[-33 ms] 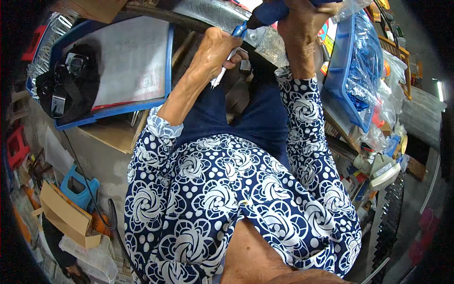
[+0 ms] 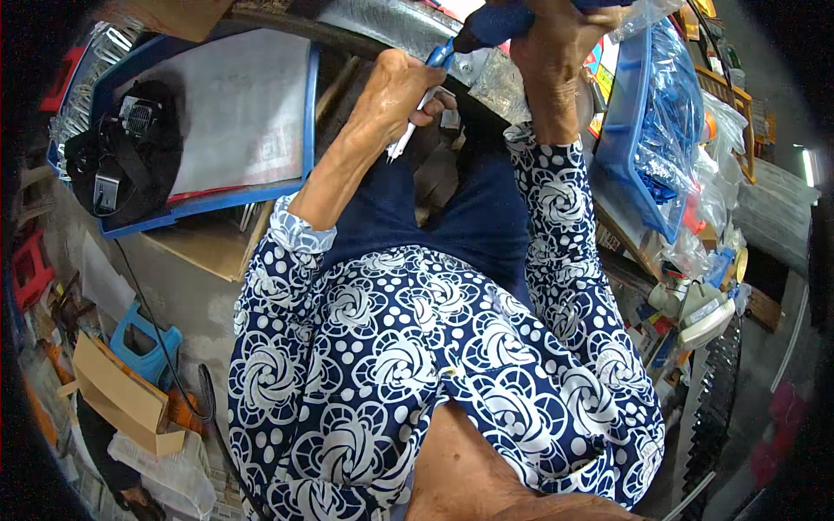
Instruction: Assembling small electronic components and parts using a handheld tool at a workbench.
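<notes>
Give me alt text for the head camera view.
A person's left hand holds a slim blue-and-white item near the tip of a dark blue tool in the right hand. A blue tray holding paper is left, a blue bin right.

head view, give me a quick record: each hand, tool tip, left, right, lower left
left hand: closed around a blue-and-white piece
right hand: gripping a dark blue tool
tool tip: at the piece's blue end; contact unclear
left: blue tray with a white sheet
right: blue bin holding blue parts
lower left: blue stool, open carton
</notes>
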Demonstrator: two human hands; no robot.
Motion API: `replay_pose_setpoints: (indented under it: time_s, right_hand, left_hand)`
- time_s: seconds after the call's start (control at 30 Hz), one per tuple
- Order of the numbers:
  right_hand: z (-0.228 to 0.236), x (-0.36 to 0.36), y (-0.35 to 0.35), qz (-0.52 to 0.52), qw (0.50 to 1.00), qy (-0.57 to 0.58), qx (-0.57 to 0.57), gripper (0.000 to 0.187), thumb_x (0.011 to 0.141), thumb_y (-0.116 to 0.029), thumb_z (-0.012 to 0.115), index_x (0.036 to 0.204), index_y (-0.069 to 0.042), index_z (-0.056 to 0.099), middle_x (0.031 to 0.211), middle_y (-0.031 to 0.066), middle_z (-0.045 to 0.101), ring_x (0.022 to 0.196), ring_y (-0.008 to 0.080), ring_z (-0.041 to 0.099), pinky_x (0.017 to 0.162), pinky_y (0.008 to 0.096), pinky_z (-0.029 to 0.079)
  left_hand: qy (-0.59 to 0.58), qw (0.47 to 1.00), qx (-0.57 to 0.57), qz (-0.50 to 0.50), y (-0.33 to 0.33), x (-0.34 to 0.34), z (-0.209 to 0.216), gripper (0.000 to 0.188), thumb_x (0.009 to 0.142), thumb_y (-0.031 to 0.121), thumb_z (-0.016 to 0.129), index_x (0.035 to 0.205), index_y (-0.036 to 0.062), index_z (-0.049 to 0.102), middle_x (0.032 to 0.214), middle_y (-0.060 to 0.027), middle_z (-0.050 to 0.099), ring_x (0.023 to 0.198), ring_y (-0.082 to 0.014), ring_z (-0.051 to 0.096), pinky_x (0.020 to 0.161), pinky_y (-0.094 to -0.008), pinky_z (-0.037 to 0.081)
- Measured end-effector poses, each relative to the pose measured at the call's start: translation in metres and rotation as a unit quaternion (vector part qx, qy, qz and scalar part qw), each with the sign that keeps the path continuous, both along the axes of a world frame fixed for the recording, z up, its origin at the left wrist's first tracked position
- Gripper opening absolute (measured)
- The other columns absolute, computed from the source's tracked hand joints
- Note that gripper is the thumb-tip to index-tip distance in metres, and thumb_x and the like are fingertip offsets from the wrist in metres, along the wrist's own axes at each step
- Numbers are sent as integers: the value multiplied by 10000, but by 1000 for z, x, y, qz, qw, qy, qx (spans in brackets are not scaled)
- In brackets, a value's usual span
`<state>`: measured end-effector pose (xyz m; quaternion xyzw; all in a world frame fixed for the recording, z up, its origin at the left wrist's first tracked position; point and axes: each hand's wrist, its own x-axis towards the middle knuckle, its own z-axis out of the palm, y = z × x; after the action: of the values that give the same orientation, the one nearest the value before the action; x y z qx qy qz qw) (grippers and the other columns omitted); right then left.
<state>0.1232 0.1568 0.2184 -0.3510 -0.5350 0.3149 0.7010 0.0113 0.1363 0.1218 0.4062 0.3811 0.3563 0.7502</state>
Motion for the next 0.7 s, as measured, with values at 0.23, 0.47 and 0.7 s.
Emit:
replay_pose_setpoints:
  time_s: [0.23, 0.47, 0.7]
  right_hand:
    - [-2, -4, -6, 4, 1000, -7, 5, 134, 677, -40, 688, 716, 22, 576, 553, 52, 537, 451, 117, 500, 424, 237, 405]
    - [-3, -5, -2, 33, 999, 6, -35, 123, 670, -46, 697, 714, 3, 592, 568, 47, 554, 468, 120, 521, 433, 230, 419]
    - [3, 2, -4, 12, 1000, -4, -11, 165, 667, -73, 705, 760, 0, 589, 592, 53, 566, 479, 118, 532, 437, 223, 431]
  left_hand:
    - [23, 1000, 9, 5, -1, 0, -6, 167, 802, 119, 514, 700, -11, 487, 656, -150, 560, 469, -94, 480, 324, -171, 285]
    - [19, 999, -43, 1, 1, -3, -8, 178, 823, 135, 505, 735, -21, 502, 657, -157, 571, 468, -94, 490, 318, -165, 303]
    - [33, 999, -26, -10, 0, 5, 0, 185, 830, 133, 496, 754, -36, 503, 669, -154, 577, 484, -95, 504, 343, -171, 334]
